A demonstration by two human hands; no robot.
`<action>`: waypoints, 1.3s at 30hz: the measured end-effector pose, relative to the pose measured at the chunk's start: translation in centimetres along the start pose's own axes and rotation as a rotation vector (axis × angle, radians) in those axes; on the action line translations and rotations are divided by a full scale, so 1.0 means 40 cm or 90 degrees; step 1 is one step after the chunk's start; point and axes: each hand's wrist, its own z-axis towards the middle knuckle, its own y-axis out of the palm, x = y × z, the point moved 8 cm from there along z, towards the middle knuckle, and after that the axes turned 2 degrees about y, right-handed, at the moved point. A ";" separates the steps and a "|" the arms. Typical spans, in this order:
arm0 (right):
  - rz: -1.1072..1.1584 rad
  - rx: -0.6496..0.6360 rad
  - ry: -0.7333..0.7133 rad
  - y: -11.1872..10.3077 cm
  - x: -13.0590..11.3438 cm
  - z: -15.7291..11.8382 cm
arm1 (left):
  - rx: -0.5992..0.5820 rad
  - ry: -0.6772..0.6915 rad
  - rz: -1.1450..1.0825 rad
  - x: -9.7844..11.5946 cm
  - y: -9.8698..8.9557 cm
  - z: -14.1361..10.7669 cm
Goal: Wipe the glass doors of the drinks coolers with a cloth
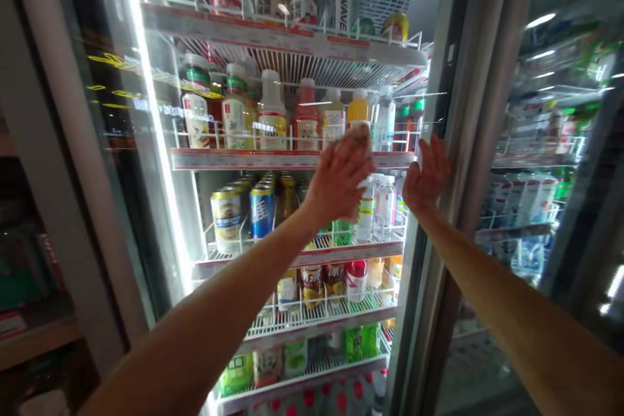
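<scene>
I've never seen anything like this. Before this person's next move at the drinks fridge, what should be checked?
Left hand holding something: cannot tell; it overlaps the bottles at the shelf edge.
Right hand free: ok; open, fingers spread, holding nothing.
Right hand touching the metal door frame: cannot tell.
Glass door open: cannot tell.
Bottles above the left hand upright: ok.
Blue can below the left hand upright in its wire rack: ok.
</scene>
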 end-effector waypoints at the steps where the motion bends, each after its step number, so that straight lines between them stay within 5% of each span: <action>1: 0.003 0.008 -0.001 -0.002 0.000 -0.001 | -0.021 0.058 -0.002 0.055 0.025 -0.005; 4: 0.003 0.019 -0.009 -0.003 0.003 -0.001 | -0.038 0.132 -0.003 0.109 0.053 -0.009; 9: -0.013 0.024 -0.012 0.003 0.007 -0.001 | 0.048 -0.058 0.025 -0.091 -0.035 0.032; 11: -0.018 0.028 -0.012 0.004 0.007 -0.001 | 0.060 -0.102 0.035 -0.117 -0.052 0.033; 16: -0.015 0.040 -0.015 -0.004 0.005 -0.001 | -0.007 0.055 0.037 0.045 0.016 0.004; 18: -0.011 0.034 -0.007 -0.006 0.005 0.000 | -0.021 0.101 0.039 0.056 0.028 -0.004; 23: -0.023 -0.018 0.080 0.013 -0.023 -0.019 | 0.067 -0.085 0.081 -0.166 -0.073 0.006; 25: -0.025 -0.025 0.106 0.021 -0.049 -0.035 | 0.080 -0.136 0.092 -0.195 -0.095 0.009; 30: -0.018 -0.018 0.065 0.021 -0.084 -0.060 | -0.015 0.073 0.066 0.016 -0.003 0.019; 32: -0.010 -0.015 0.039 0.015 -0.078 -0.065 | -0.032 0.102 0.062 0.027 0.011 0.023; 35: 0.003 -0.018 0.007 0.007 -0.072 -0.070 | 0.000 -0.015 0.072 -0.145 -0.060 0.032; 37: 0.004 -0.010 0.000 0.004 -0.071 -0.072 | 0.068 -0.177 0.099 -0.317 -0.150 0.014; 39: 0.001 0.001 0.001 0.003 -0.071 -0.073 | 0.137 -0.311 0.135 -0.430 -0.225 -0.023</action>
